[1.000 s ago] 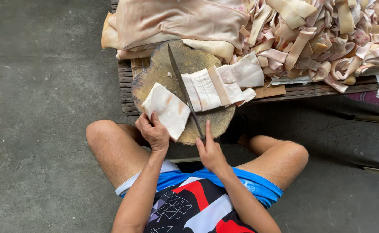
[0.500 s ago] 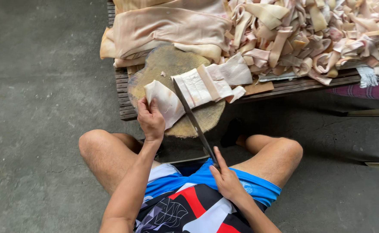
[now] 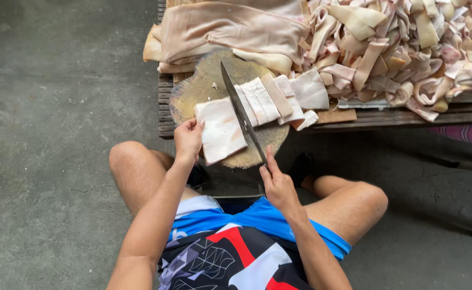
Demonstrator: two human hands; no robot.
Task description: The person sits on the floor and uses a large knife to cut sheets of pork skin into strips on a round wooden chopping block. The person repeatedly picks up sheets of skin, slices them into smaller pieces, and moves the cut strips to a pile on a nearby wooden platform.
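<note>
A pale slab of pork skin (image 3: 221,129) lies on a round wooden chopping block (image 3: 193,94). My left hand (image 3: 188,139) presses on the slab's left edge. My right hand (image 3: 279,182) grips the handle of a long dark knife (image 3: 239,110), whose blade lies across the slab's right side, tip pointing away from me. Cut strips (image 3: 271,99) lie just right of the blade on the block.
A large uncut sheet of skin (image 3: 230,27) lies behind the block on a slatted wooden pallet (image 3: 386,115). A big heap of cut strips (image 3: 408,43) fills the pallet's right side. Concrete floor (image 3: 58,134) spreads to the left. My bare knees flank the block.
The knife was drawn back toward me half a second ago; now it is pushed forward across the slab again. My left hand stays on the slab.
</note>
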